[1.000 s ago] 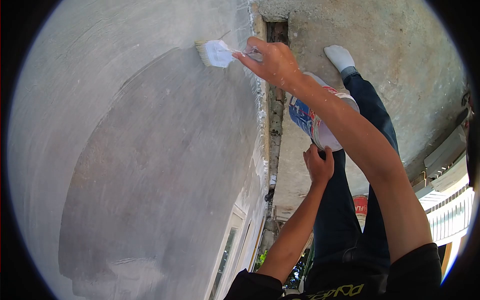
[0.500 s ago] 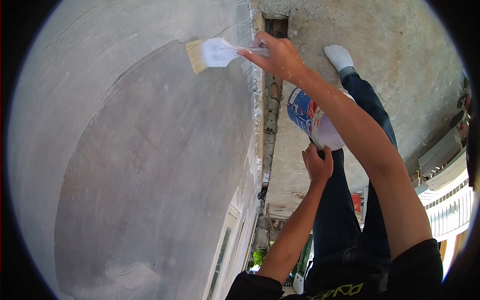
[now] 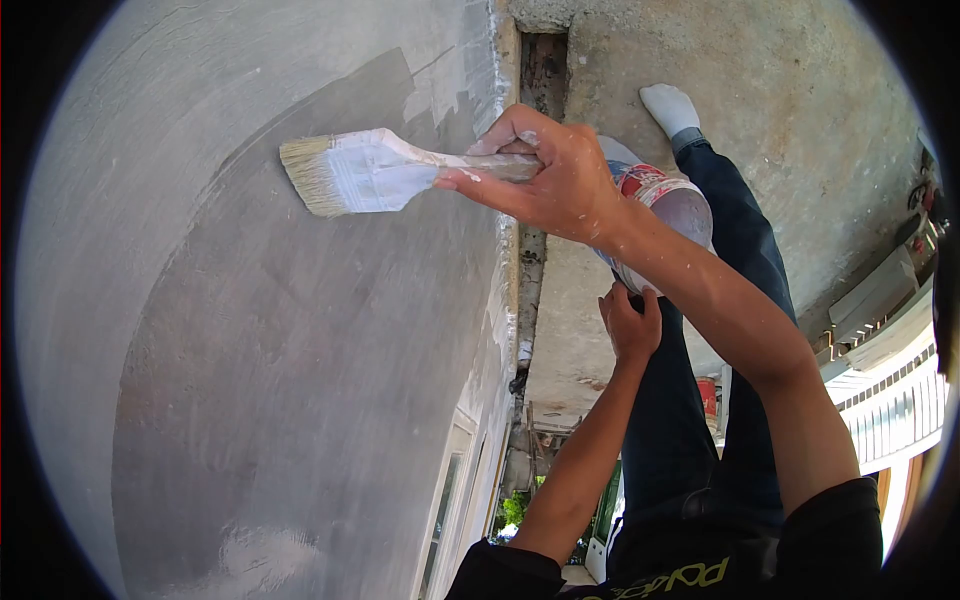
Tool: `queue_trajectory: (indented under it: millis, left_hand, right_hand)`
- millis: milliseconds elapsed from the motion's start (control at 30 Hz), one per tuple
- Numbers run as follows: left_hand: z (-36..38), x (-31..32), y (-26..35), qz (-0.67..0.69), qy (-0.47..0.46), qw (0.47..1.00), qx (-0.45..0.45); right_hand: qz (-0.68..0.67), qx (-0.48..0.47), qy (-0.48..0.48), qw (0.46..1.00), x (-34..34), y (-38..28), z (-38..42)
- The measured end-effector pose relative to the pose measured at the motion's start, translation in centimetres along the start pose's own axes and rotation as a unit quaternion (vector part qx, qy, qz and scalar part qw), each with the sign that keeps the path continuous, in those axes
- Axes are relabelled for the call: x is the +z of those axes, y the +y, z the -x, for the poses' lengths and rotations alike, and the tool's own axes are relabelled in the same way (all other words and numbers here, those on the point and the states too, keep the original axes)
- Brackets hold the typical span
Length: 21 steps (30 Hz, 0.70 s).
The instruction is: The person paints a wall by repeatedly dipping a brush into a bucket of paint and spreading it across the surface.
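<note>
My right hand (image 3: 560, 175) is wrapped round the handle of a wide paintbrush (image 3: 375, 170), its ferrule smeared white and its pale bristles pointing left. Behind the bristles lies the grey wall (image 3: 290, 340), darker in a large patch and whitish along its outer side. Lower down, my left hand (image 3: 634, 325) grips the rim of a paint bucket (image 3: 685, 215), which is tilted with its mouth toward me. Whitish residue coats the inside of the bucket. My right forearm hides part of it.
A narrow gutter (image 3: 545, 75) runs between the wall's base and the concrete floor (image 3: 780, 120). My foot in a white sock (image 3: 672, 108) rests on the floor. A window frame (image 3: 450, 480) is set in the wall. A red container (image 3: 706, 398) stands behind my legs.
My right hand has brought the paintbrush nearer to me, down and left across the view. The wall where the brush was now shows a darker area. My left hand still holds the bucket.
</note>
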<state>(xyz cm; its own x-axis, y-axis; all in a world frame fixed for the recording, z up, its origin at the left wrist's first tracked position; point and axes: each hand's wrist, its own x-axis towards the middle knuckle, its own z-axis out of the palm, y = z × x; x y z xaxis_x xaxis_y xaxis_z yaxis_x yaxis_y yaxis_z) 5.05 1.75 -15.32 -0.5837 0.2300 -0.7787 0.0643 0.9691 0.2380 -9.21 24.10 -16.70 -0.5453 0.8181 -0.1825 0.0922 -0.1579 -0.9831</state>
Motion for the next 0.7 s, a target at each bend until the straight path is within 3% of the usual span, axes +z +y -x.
queue_trajectory:
  millis: [100,300,400,567,700]
  left_hand:
    - [-0.3,0.0,-0.1,-0.016,-0.006,1.000,-0.002]
    - [-0.5,-0.2,-0.2,-0.007,-0.010,1.000,0.006]
    - [-0.5,-0.1,-0.2,-0.012,-0.002,1.000,0.010]
    - [-0.6,-0.1,-0.6,-0.016,-0.017,1.000,0.001]
    - [-0.5,0.1,-0.6,-0.013,0.009,1.000,0.011]
  right_hand:
    - [0.074,0.091,-0.052,0.992,0.2,4.3,-1.2]
    - [0.269,0.122,-0.001,0.955,-0.4,12.6,-3.8]
    - [0.273,0.091,-0.002,0.958,0.5,12.8,-2.9]
    - [0.140,0.082,-0.054,0.985,1.2,5.4,1.7]
    - [0.052,0.069,-0.080,0.993,1.1,5.2,3.2]
